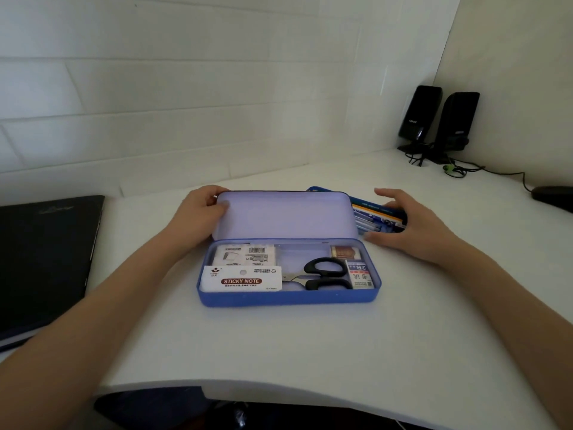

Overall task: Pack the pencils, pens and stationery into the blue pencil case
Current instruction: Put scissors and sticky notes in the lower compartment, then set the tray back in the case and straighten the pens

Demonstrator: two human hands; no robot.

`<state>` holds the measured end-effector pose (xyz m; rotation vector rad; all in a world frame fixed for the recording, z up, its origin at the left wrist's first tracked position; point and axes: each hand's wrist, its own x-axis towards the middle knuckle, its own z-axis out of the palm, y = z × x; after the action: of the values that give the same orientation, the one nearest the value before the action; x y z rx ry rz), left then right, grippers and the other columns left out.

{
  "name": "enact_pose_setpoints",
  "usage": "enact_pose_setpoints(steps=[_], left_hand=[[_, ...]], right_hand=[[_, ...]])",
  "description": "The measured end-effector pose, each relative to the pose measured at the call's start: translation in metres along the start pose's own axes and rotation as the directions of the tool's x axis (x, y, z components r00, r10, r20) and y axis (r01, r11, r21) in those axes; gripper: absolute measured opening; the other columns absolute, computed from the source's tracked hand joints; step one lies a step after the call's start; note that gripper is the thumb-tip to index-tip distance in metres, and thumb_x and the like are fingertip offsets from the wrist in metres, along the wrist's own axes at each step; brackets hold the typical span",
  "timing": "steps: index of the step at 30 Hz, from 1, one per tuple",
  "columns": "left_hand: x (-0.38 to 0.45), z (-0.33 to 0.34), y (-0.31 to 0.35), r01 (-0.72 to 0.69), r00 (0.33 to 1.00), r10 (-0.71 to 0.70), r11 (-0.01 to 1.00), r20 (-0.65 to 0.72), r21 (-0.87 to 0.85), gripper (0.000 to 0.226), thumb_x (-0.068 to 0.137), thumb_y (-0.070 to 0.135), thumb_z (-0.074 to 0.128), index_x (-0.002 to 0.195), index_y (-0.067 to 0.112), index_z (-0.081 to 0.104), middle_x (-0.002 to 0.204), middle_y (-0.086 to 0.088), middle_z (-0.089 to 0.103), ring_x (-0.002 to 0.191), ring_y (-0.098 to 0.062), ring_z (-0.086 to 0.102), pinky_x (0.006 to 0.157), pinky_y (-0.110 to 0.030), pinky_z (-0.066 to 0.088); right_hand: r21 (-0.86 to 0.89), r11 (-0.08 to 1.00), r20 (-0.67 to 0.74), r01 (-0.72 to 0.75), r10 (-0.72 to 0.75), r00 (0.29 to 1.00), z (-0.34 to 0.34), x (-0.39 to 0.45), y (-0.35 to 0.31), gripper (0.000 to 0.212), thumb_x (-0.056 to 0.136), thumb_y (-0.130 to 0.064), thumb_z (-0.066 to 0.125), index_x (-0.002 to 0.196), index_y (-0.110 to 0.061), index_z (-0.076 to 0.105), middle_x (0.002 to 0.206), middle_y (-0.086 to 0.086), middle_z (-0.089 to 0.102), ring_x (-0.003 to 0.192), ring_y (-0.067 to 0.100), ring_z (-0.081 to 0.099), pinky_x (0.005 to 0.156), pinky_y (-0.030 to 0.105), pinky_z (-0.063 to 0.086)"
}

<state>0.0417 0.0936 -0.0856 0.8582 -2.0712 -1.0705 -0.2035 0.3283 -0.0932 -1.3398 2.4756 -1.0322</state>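
Note:
The blue pencil case lies open in the middle of the white desk, its lid standing up at the back. Inside lie a white sticky note pack, a white packet with a barcode, black-handled scissors, a small brown box and a 2B lead box. My left hand grips the lid's left end. My right hand hovers with fingers spread over a blue pack of pens lying behind the case on the right, touching or nearly touching it.
A black folder or laptop lies at the left edge of the desk. Two black speakers with cables stand in the far right corner, and a black mouse sits at the right. The desk's front edge curves close to me.

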Motion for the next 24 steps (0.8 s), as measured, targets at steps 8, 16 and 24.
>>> enact_pose_setpoints(steps=[8,16,24], left_hand=[[0.008,-0.019,-0.014,0.118,0.952,-0.051,0.972,-0.303,0.205,0.023,0.092,0.004,0.042,0.087,0.005,0.065,0.092,-0.020,0.060,0.088,-0.028,0.052,0.074,-0.027,0.032],[0.004,-0.017,-0.013,0.130,0.928,-0.076,0.983,-0.365,0.126,0.032,0.091,0.003,0.044,0.114,0.001,0.066,0.121,-0.018,0.064,0.116,-0.032,0.054,0.087,-0.024,0.034],[-0.001,-0.004,0.006,0.147,0.958,-0.209,0.945,-0.197,-0.292,0.025,0.094,0.006,0.045,0.105,0.016,0.065,0.107,-0.004,0.062,0.090,-0.015,0.057,0.068,-0.019,0.045]], right_hand=[[0.165,0.986,-0.256,-0.004,0.047,0.966,-0.009,0.002,0.006,0.080,0.065,-0.038,0.081,0.131,-0.038,0.036,0.110,0.003,0.060,0.097,0.021,0.060,0.080,0.028,0.044],[0.268,0.951,-0.047,0.156,-0.149,0.988,-0.003,-0.022,-0.039,0.082,0.060,-0.030,0.084,0.128,-0.038,0.041,0.109,-0.007,0.064,0.096,0.007,0.065,0.089,0.025,0.052],[0.354,0.910,0.269,0.214,-0.318,0.909,0.017,-0.043,-0.070,0.087,0.060,-0.016,0.087,0.128,-0.046,0.041,0.126,-0.008,0.056,0.115,0.010,0.058,0.097,0.037,0.051]])
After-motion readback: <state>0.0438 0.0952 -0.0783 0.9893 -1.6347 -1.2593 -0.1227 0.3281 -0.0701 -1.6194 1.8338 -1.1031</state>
